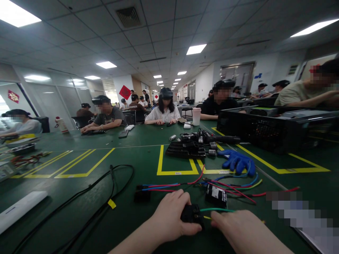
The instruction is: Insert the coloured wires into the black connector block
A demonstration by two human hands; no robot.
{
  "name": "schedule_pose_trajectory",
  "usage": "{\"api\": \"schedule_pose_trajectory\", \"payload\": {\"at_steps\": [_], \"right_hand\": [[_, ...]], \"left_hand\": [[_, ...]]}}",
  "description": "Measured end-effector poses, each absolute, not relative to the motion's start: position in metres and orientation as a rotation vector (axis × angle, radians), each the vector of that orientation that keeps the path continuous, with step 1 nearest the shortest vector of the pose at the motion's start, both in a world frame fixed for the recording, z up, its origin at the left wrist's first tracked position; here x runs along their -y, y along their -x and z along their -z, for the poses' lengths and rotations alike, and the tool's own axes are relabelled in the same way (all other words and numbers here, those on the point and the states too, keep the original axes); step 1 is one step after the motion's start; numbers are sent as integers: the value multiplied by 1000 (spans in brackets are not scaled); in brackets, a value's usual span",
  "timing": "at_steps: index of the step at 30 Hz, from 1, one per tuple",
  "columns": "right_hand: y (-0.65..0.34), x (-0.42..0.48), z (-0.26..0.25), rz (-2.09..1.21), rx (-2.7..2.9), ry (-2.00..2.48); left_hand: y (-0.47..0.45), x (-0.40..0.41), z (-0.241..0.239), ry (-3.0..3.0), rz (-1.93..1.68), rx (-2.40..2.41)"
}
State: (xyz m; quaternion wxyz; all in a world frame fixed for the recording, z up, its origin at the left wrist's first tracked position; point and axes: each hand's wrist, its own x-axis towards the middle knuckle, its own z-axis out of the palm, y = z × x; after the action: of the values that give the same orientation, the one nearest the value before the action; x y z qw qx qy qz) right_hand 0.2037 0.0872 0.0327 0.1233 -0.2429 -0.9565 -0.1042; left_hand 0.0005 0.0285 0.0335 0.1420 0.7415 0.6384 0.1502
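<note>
My left hand [176, 217] is closed around a small black rectangular block [191, 213], which shows metal contacts on its right side. A green wire [215, 209] runs right from the block, with a short stretch of yellow wire [207, 217] below it. At the yellow wire, the fingertips of my right hand [235, 224] are pinched together; the wire passes behind them. Just beyond my hands lie a second black block with a white label [215, 194] and a third black block [142, 195], both beside loose red and blue wires [164, 185].
Farther off are a blue glove [237, 162], a heap of black parts and metal cylinders [188, 148], and an open black computer case [265, 128]. Black cables [91, 188] cross the left side, near a white bar [22, 210]. Several people sit around the green table [127, 151].
</note>
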Motion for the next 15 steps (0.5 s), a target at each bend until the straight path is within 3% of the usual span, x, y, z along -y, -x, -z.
{"api": "schedule_pose_trajectory", "payload": {"at_steps": [15], "right_hand": [[-204,-94,-20,339,2744,617]], "left_hand": [[1,-31,-24,-2143,-477,-1833]]}}
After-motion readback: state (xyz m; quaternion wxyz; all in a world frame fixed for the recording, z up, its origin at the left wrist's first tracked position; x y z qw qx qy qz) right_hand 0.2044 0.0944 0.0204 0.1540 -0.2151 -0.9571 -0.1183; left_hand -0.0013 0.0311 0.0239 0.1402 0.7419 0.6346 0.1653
